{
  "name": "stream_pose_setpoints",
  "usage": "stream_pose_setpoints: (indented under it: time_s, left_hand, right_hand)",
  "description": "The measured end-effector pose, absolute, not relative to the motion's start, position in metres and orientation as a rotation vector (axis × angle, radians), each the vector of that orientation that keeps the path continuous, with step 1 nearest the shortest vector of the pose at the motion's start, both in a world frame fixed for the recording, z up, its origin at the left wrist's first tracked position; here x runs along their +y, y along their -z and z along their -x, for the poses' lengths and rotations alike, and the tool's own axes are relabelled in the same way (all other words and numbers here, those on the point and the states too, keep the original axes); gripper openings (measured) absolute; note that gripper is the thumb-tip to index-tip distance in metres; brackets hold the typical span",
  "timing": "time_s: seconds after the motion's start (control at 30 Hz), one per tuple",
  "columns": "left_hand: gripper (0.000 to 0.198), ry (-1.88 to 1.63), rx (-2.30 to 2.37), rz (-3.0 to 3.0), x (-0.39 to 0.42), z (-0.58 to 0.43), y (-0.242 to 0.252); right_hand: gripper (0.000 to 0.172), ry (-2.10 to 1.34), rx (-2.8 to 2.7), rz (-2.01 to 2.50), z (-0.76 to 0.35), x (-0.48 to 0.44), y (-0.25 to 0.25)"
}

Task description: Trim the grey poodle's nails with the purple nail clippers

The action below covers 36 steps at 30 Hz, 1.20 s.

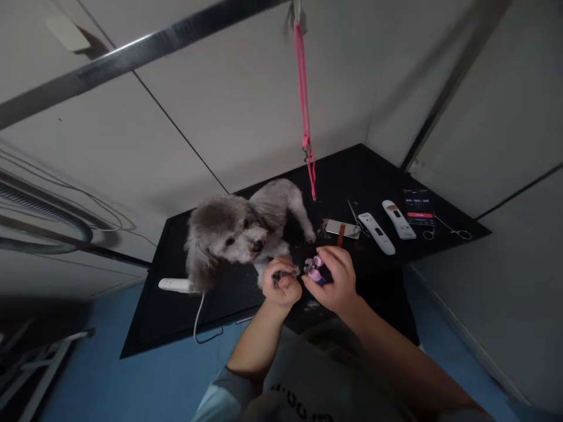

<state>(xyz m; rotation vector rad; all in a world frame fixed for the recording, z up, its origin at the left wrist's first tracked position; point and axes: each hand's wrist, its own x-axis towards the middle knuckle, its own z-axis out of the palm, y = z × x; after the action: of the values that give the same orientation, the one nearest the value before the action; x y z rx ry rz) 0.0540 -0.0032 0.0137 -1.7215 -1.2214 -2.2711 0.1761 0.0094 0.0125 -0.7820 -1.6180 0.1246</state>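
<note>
A small grey curly dog lies on a black grooming table, its head turned toward me. My left hand is closed around the dog's front paw at the table's near edge. My right hand is closed on a small pink and purple tool, whose tip touches the held paw. A pink leash hangs down from above to just behind the dog.
To the right on the table lie a slicker brush, two white clippers, a lit phone and scissors. Left of the dog lies a white corded device. White walls close in behind; the floor is blue.
</note>
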Motion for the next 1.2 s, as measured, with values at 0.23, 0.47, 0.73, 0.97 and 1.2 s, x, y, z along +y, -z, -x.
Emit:
stream_pose_setpoints:
  time_s: [0.23, 0.47, 0.73, 0.97, 1.2]
  left_hand:
    - [0.031, 2.275, -1.164, 1.689, -0.004, -0.059, -0.020]
    - [0.030, 2.201, -1.241, 1.642, -0.006, -0.053, -0.014]
    - [0.031, 2.204, -1.317, 1.667, -0.004, -0.049, -0.003]
    - [0.031, 2.197, -1.280, 1.703, -0.003, -0.051, -0.009]
    - [0.033, 2.145, -1.353, 1.707, -0.003, -0.049, -0.006]
  right_hand:
    - [0.038, 0.175, -1.708, 0.786, -0.181, 0.006, -0.013]
    - [0.045, 0.084, -1.759, 0.734, -0.180, 0.006, -0.017]
    - [0.048, -0.063, -1.782, 0.703, -0.180, 0.005, -0.019]
    - [0.053, -0.069, -1.717, 0.752, -0.182, 0.004, -0.018]
    - [0.041, -0.159, -1.817, 0.780, -0.182, 0.003, -0.016]
